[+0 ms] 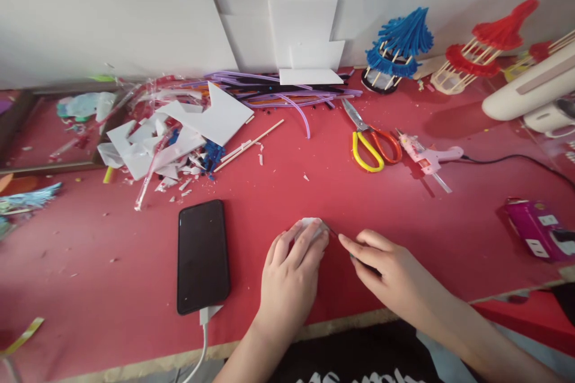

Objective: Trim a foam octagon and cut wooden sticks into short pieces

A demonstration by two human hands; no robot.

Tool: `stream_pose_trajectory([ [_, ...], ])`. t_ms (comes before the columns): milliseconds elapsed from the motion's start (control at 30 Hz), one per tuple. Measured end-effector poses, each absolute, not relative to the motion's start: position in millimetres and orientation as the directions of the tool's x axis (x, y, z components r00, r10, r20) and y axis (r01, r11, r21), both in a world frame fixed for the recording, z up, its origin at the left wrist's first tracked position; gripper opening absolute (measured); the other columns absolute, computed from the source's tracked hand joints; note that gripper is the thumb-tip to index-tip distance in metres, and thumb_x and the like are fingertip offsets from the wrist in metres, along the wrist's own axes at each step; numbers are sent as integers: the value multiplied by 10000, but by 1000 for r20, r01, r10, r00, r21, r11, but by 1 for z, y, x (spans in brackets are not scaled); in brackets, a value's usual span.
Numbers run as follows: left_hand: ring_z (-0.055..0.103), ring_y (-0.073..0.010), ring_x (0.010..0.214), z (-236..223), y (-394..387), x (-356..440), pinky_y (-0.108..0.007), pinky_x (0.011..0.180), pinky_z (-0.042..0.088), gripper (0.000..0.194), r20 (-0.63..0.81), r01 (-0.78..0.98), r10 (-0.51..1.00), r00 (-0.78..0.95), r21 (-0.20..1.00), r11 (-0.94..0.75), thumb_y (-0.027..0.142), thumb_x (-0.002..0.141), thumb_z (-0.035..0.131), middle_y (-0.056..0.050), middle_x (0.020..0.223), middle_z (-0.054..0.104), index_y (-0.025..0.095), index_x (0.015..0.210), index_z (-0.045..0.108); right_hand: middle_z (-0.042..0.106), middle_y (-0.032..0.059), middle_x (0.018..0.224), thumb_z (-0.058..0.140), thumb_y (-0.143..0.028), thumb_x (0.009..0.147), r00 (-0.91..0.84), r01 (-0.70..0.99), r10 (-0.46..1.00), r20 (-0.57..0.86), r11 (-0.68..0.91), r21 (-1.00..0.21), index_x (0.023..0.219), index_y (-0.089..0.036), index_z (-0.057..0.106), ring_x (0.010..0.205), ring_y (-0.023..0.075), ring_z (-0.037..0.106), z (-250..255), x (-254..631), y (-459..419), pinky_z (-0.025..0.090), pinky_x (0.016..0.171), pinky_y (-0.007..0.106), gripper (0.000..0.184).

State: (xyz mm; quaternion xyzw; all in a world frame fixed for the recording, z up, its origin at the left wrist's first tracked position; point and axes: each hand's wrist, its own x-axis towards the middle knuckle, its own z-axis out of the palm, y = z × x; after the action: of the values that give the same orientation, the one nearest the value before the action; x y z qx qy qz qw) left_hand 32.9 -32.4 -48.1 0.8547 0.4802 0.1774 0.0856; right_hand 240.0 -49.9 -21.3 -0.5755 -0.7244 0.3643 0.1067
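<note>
On the red tabletop, my left hand (294,260) presses a small white foam-board piece (309,221) down with its fingers, which cover most of it. To its right, my right hand (381,263) is closed around a slim craft knife (332,231), most of which is hidden in the grip. The knife's thin dark tip points left and reaches the right edge of the white piece, beside my left fingertips. A little green shows under my right fingers.
A black phone (203,257) with a white cable lies left. Scissors (371,143) and a pink glue gun (429,155) lie at right. White scraps (179,137), pipe cleaners (260,87) and blue (395,54) and red (489,45) tower models stand along the back. A purple box (536,224) sits far right.
</note>
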Motion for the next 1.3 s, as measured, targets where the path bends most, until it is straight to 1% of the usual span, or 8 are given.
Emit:
stream_pose_trajectory([
  [200,524,-281,1208,-49,-33,32,-450,949,511,401,236,794,859,454,331,-511,108,896,511,30,1361,594,250,1256,620,585,32,967,414,-143,929,-337,749,892,-301,60,-660,1338,-254,551,750,94,641,-16,249,-59,531,787,251,445],
  [333,494,-304,1235,-48,-33,32,-474,993,474,434,262,785,859,441,352,-510,88,876,517,4,1349,602,254,1264,614,612,27,934,462,-153,912,-308,716,921,-237,61,-695,1286,-235,604,759,85,632,-12,256,-57,519,754,210,408],
  [500,553,-291,1039,-46,-37,31,-461,879,495,400,215,833,907,363,362,-419,258,893,584,-101,1344,576,212,1290,580,660,42,956,501,-169,895,-231,667,965,-125,63,-743,1244,-227,637,791,108,640,-15,253,-55,530,741,219,378],
  [700,504,-334,1155,-47,-39,29,-477,961,429,672,240,809,920,310,442,-388,348,848,645,-216,1428,452,82,1408,385,663,36,934,521,-175,884,-183,620,975,-124,16,-785,1220,-233,650,783,116,637,-13,242,-55,539,715,224,364],
  [800,455,-335,1239,-46,-38,30,-487,1039,351,673,256,797,918,304,460,-392,246,839,617,-189,1401,502,81,1431,341,656,37,942,520,-179,885,-169,609,975,-143,-10,-793,1211,-238,652,780,115,633,-12,241,-56,541,691,217,356],
  [900,492,-321,1182,-44,-38,31,-492,1026,330,559,238,813,921,308,437,-385,211,845,592,-134,1304,597,143,1377,435,648,36,945,523,-180,885,-152,602,976,-158,-35,-798,1206,-243,651,778,114,628,-13,241,-57,542,684,214,351],
  [1100,515,-342,1086,-43,-39,31,-510,937,370,574,206,861,947,246,403,-311,459,814,676,-155,1254,603,158,1281,535,643,43,919,541,-216,886,-82,602,986,-143,-65,-796,1202,-231,646,789,138,634,-18,242,-57,546,655,232,333],
  [1300,461,-315,1255,-44,-38,28,-488,1036,347,467,243,783,907,345,458,-421,256,865,621,-124,1367,563,170,1306,492,651,52,891,537,-203,877,-72,614,988,-138,-65,-787,1169,-211,659,739,139,637,-19,237,-51,559,658,254,317],
])
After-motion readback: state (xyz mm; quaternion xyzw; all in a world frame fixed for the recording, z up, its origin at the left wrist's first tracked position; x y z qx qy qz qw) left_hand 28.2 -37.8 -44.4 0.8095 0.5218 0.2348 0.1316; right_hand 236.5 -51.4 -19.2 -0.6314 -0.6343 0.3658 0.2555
